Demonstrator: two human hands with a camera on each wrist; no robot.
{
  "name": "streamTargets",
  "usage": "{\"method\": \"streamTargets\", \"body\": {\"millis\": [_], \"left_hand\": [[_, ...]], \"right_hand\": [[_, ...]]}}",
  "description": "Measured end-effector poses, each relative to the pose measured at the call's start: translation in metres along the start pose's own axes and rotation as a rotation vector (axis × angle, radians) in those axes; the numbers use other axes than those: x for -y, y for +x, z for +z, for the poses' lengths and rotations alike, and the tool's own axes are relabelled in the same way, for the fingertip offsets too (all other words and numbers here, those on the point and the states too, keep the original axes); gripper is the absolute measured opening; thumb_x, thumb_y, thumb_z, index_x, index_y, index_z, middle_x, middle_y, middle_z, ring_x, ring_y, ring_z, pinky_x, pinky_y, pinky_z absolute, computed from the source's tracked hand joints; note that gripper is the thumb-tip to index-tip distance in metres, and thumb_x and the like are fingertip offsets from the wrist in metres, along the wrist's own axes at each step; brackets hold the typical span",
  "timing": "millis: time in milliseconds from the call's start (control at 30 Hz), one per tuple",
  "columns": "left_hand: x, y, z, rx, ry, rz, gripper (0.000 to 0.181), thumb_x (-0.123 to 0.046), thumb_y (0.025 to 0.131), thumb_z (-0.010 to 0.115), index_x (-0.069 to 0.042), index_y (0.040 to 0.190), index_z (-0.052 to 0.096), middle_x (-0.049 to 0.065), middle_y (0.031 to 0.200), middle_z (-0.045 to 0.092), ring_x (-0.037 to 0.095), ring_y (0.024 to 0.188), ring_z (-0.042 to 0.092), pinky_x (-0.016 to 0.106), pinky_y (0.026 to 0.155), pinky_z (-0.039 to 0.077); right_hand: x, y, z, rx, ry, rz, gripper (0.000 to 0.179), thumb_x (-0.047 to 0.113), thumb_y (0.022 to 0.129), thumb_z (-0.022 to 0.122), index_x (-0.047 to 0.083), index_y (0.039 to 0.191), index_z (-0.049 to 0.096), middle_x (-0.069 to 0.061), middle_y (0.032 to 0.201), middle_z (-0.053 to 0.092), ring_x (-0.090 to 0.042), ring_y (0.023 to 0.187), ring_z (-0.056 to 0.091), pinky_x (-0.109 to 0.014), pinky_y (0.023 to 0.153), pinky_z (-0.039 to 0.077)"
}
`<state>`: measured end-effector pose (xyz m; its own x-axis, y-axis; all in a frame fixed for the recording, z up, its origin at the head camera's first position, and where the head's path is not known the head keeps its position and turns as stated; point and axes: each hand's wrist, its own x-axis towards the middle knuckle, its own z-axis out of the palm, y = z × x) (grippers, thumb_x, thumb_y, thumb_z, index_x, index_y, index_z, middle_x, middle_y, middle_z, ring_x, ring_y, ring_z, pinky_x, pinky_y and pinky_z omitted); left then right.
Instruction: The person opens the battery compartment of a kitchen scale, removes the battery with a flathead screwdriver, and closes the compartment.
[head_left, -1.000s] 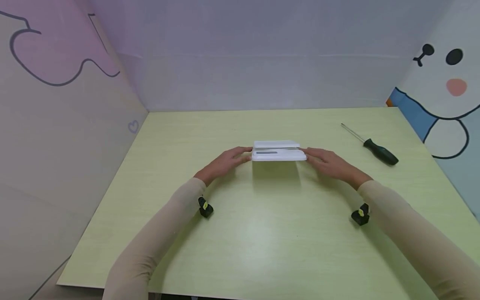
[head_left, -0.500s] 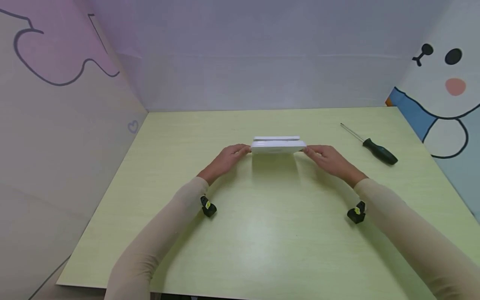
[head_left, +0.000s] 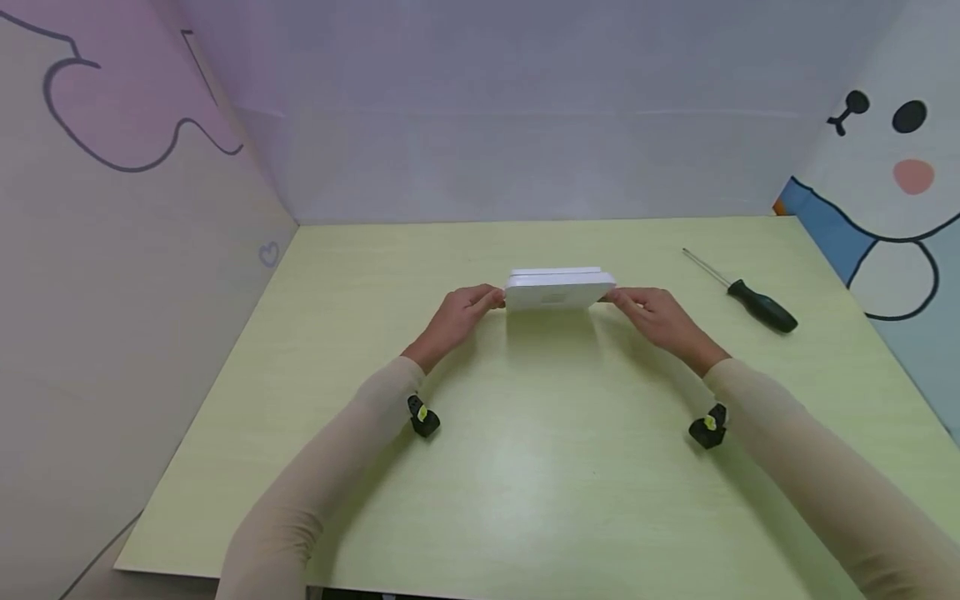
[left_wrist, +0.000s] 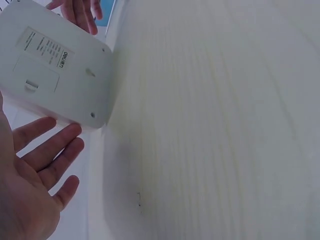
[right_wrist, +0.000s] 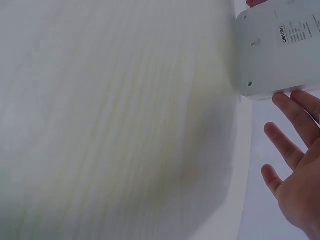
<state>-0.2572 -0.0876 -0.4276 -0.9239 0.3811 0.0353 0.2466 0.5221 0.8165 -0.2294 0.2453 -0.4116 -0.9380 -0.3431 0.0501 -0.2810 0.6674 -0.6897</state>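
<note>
A white kitchen scale [head_left: 560, 292] is held tilted above the table between my two hands. Its underside [left_wrist: 55, 75], with a printed label, a battery cover and small screw holes, fills the upper left of the left wrist view. My left hand [head_left: 457, 317] grips the scale's left side, fingertips along the edge and little finger off it. On the other side, my right hand [head_left: 660, 318] grips the scale with its index and middle fingertips at the edge; its other fingers stand apart from it. The scale's top face is mostly hidden from the head view.
A screwdriver [head_left: 759, 304] with a dark green handle lies at the back right of the pale table [head_left: 525, 467]. Printed cloth walls [head_left: 480, 158] stand around the back and sides. Small black cameras [head_left: 424, 418] hang from both wrists.
The scale has tipped back, so its top platform and grey display have turned out of sight and its lower face shows. It has risen slightly, with both hands turning along.
</note>
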Motion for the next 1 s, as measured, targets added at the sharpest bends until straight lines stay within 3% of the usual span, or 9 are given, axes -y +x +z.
{"method": "streamTargets", "body": {"millis": [367,733,1000], "left_hand": [[-0.006,-0.003,0.006,-0.071,-0.099,-0.009,0.039,-0.059,0.097,0.045,-0.025,0.112,0.058,0.004,0.114,0.072,0.022,0.108,0.068,0.049,0.098,0.048],[-0.011,-0.004,0.012,-0.144,-0.054,-0.005,0.034,-0.054,0.099,0.044,-0.026,0.111,0.058,0.006,0.104,0.075,0.024,0.102,0.07,0.047,0.091,0.05],[-0.012,-0.004,0.017,-0.174,-0.031,-0.013,0.029,-0.049,0.1,0.046,-0.027,0.114,0.057,0.004,0.103,0.075,0.021,0.101,0.07,0.04,0.083,0.051]], "right_hand": [[0.001,0.0,0.006,-0.104,0.023,-0.028,0.046,0.037,0.106,0.041,0.004,0.122,0.068,-0.017,0.127,0.065,-0.039,0.129,0.051,-0.06,0.102,0.04],[0.004,0.002,0.01,-0.187,0.033,-0.001,0.042,0.037,0.104,0.046,0.005,0.115,0.071,-0.016,0.121,0.069,-0.037,0.126,0.055,-0.059,0.103,0.039],[0.008,0.001,0.013,-0.234,0.043,0.007,0.034,0.033,0.103,0.051,0.009,0.122,0.064,-0.014,0.112,0.073,-0.037,0.121,0.059,-0.06,0.1,0.041]]}}
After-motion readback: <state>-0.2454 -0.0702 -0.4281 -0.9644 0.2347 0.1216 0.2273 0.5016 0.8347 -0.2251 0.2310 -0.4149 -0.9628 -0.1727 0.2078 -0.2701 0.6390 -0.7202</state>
